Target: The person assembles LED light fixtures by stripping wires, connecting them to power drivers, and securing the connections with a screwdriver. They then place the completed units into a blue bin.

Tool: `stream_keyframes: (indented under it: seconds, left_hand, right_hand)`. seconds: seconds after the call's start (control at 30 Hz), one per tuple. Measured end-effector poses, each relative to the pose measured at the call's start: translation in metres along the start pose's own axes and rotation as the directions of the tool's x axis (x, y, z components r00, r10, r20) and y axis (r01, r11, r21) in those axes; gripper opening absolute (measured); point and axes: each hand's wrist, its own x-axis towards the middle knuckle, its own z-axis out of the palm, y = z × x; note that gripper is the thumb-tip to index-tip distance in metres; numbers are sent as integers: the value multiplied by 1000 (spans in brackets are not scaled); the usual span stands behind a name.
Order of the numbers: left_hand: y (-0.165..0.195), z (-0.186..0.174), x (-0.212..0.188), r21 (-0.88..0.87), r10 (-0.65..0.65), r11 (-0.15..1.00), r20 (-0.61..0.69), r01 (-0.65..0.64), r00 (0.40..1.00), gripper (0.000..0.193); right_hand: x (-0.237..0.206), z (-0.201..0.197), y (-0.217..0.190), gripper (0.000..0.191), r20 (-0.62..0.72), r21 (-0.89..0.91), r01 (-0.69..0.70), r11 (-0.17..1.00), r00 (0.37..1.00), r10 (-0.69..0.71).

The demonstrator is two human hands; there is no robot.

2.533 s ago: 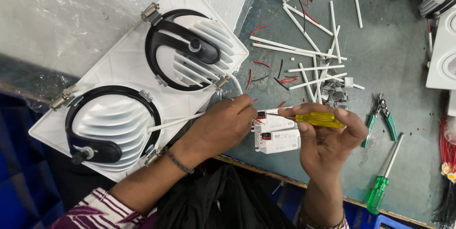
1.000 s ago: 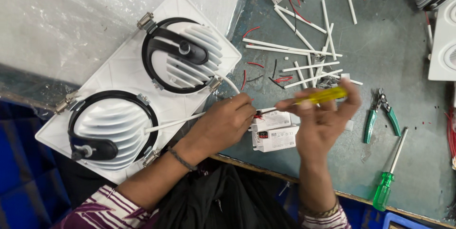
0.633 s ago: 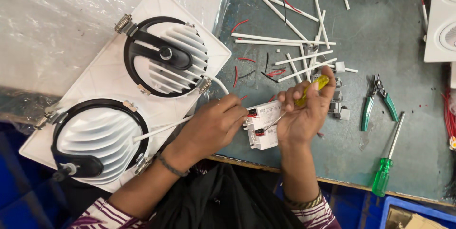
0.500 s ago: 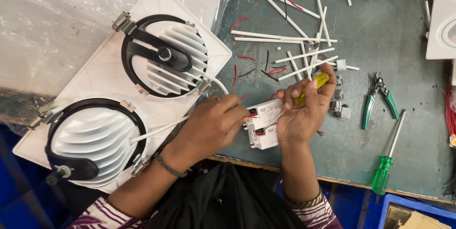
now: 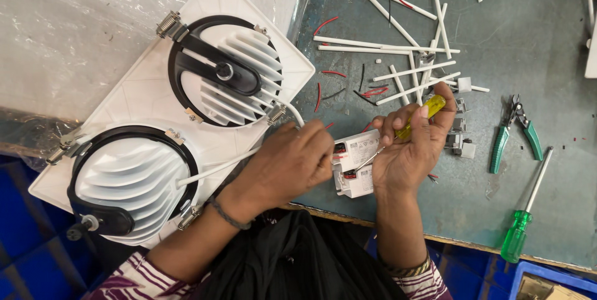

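Right hand (image 5: 413, 144) clamped on yellow screwdriver (image 5: 423, 115), shaft slanting down-left into white driver box (image 5: 354, 163); left hand (image 5: 292, 160) pinches wires at box's left end.

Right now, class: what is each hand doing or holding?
Left hand: closed, pinching a white cable at the white driver boxes.
Right hand: closed on a yellow-handled screwdriver.

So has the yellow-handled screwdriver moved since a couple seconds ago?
Yes. The yellow-handled screwdriver swung from lying level to tilted, tip down at the white driver boxes.
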Motion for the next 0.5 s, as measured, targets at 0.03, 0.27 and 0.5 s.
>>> stream_keyframes:
  seconds: [0.03,0.27,0.5]
  left_hand:
    - [-1,0,0,2,27,1000,-9,-27,1000,16]
    - [0,-5,-4,-103,76,992,-6,-77,997,17]
    - [-1,-2,-1,-65,33,997,31,-31,999,11]
  right_hand:
    - [0,0,0,40,2,-1,4,1000,1000,-4]
    - [0,1,0,39,15,-3,8,1000,1000,-8]
    - [-1,4,1,40,4,2,8,1000,1000,-8]
